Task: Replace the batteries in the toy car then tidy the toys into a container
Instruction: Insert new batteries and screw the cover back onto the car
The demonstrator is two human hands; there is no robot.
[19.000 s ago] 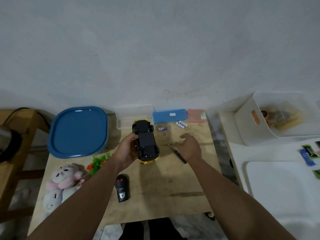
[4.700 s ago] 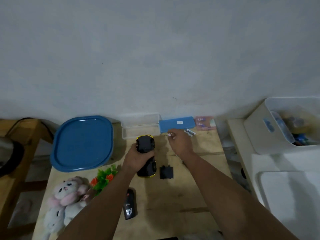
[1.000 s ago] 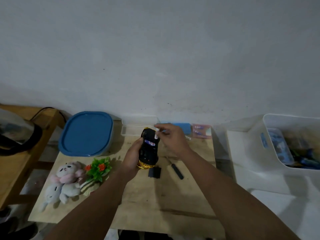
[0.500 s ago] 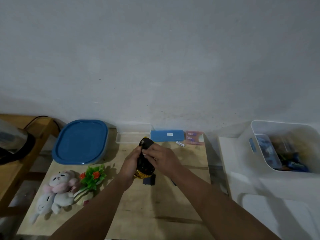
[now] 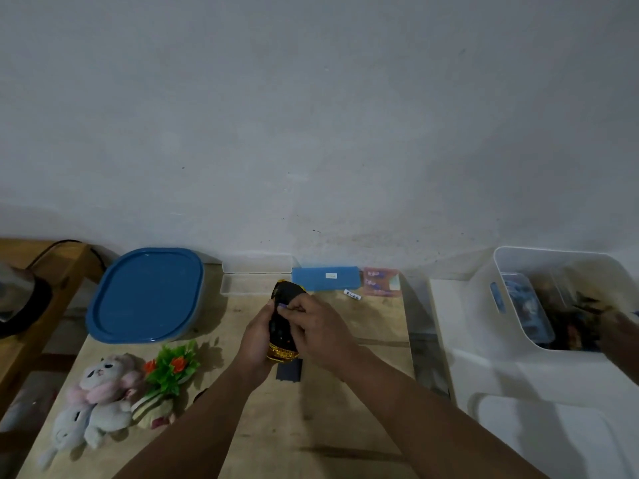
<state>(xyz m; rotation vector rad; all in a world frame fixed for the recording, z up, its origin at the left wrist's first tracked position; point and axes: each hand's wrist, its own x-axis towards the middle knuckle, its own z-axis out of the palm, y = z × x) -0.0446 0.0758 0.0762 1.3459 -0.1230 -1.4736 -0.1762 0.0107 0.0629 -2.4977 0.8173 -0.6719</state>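
Head view. The left hand (image 5: 257, 337) grips the upturned car (image 5: 284, 323) from its left side, fingers curled round the body, holding it above the counter (image 5: 345, 426). The right hand (image 5: 320, 331) lies over the car's underside; its fingertips (image 5: 294, 307) pinch a small battery (image 5: 283, 306), of which only a purple-white end shows, against the battery bay. A second ago that battery was held clear above the car; now it is down at the bay, so seating appears under way, though whether it has clicked home is hidden by the fingers.

The black bay cover (image 5: 289, 369) lies on the counter just under the car's gold end, not yet refitted. One loose battery (image 5: 353, 294) rests near the blue case (image 5: 325, 278) and the pink pack (image 5: 380, 283); a few seconds ago two lay there, which suggests one more cell may be due.

Tidying has not begun: the plush (image 5: 93, 399) and the plastic plant (image 5: 171, 369) lie at the counter's left, near the blue-lidded container (image 5: 145, 295). A white bin (image 5: 518, 305) stands to the right on another surface.
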